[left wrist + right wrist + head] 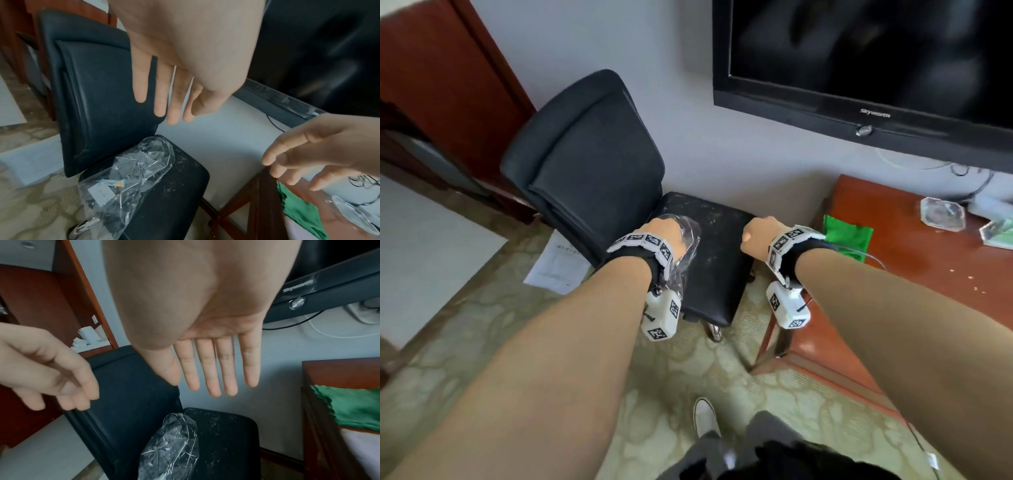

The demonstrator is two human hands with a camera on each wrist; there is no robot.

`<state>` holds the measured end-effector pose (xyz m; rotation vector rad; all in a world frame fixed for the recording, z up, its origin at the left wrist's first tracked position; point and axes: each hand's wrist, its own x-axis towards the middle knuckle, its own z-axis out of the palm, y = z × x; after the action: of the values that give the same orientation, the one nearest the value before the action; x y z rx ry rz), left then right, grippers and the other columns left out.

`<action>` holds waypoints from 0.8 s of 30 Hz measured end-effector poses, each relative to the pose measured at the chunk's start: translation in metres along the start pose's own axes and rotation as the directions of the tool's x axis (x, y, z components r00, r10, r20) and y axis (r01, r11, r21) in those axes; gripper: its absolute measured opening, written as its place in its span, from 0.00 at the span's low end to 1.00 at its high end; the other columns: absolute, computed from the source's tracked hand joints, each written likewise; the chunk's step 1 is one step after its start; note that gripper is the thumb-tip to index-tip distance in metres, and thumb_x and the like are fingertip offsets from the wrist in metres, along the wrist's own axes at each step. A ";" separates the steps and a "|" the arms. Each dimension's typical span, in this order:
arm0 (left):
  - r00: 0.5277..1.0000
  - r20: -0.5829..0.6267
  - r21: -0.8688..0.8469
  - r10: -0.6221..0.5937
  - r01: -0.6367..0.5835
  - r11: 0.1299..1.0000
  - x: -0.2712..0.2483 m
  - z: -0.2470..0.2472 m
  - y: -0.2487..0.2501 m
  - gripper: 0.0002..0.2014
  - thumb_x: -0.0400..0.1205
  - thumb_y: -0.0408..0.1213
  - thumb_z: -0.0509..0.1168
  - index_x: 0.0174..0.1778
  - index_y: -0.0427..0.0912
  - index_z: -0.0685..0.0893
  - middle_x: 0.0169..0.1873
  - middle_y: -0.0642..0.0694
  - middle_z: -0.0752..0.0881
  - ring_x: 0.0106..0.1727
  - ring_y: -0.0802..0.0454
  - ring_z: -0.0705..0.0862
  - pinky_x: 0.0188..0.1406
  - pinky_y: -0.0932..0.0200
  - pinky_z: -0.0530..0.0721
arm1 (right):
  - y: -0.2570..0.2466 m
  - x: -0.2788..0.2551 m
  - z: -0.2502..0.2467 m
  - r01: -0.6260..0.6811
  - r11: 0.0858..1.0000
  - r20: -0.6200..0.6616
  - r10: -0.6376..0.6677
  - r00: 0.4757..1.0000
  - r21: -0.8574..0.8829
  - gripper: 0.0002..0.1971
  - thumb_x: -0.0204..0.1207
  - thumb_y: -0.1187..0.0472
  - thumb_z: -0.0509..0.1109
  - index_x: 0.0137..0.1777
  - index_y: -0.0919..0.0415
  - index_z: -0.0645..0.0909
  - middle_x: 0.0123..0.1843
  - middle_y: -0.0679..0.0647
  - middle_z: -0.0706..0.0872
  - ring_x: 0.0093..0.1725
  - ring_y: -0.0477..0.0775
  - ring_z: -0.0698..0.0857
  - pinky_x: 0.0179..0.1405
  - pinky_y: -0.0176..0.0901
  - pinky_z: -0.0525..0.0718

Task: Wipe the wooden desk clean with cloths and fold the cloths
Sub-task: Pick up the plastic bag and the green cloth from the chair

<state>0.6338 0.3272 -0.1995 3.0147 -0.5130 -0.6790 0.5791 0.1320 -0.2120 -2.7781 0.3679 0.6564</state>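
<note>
Both hands hang in the air above a black chair (709,246), and neither has hold of anything: the left hand (662,238) shows straight, slightly spread fingers (160,97) in its wrist view, and the right hand (760,236) likewise has its fingers (213,369) extended and the palm bare. A crumpled clear plastic bag (131,172) lies on the chair seat beneath the left hand, not touched by it. The task's thing in view, a green cloth (847,236), lies rumpled on the near left corner of the reddish wooden desk (914,260), right at the desk's edge and just beyond the right wrist. It looks soft, light and limp, so it should bunch up easily; a pinch at a raised fold or a flat palm pressed on top would likely serve better than hunting for a corner. Being so near the rim, it could be dragged over the side by a careless sweep. Farther back on the desk sit a clear glass ashtray (941,214) and a second angular glass dish (998,233), with cables by the wall under the television (859,61); small pale crumbs dot the desk surface. The broad open stretch of desk lies toward the person, which seems the freest room for wiping strokes, while the glassware at the back calls for care.
</note>
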 end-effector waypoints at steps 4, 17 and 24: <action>0.998 0.050 -0.019 -0.042 0.043 0.999 0.033 0.005 -0.034 0.13 0.79 0.40 0.59 0.47 0.41 0.88 0.45 0.39 0.86 0.39 0.36 0.85 0.45 0.48 0.87 | -0.018 0.038 0.006 -0.021 1.000 0.037 0.021 0.999 0.010 0.11 0.75 0.58 0.64 0.51 0.61 0.84 0.44 0.59 0.84 0.42 0.64 0.83 0.43 0.47 0.82; 0.974 0.213 0.065 -0.072 0.059 0.996 0.187 -0.002 -0.099 0.11 0.81 0.40 0.61 0.53 0.46 0.88 0.48 0.43 0.87 0.43 0.40 0.86 0.47 0.49 0.88 | -0.040 0.213 -0.004 -0.009 1.000 0.134 0.005 0.991 0.029 0.12 0.76 0.59 0.62 0.50 0.63 0.84 0.45 0.59 0.87 0.44 0.62 0.85 0.45 0.47 0.85; 0.950 0.312 0.080 0.016 -0.043 0.996 0.272 0.018 -0.097 0.14 0.84 0.39 0.61 0.64 0.45 0.83 0.58 0.44 0.84 0.52 0.40 0.86 0.51 0.47 0.87 | -0.052 0.293 0.021 -0.021 0.999 0.220 0.012 0.975 0.039 0.09 0.76 0.61 0.61 0.51 0.61 0.82 0.45 0.58 0.86 0.41 0.62 0.85 0.45 0.50 0.88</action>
<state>0.8890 0.3338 -0.3367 2.9815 -0.6073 -1.1708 0.8403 0.1332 -0.3568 -2.6308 0.3538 0.9383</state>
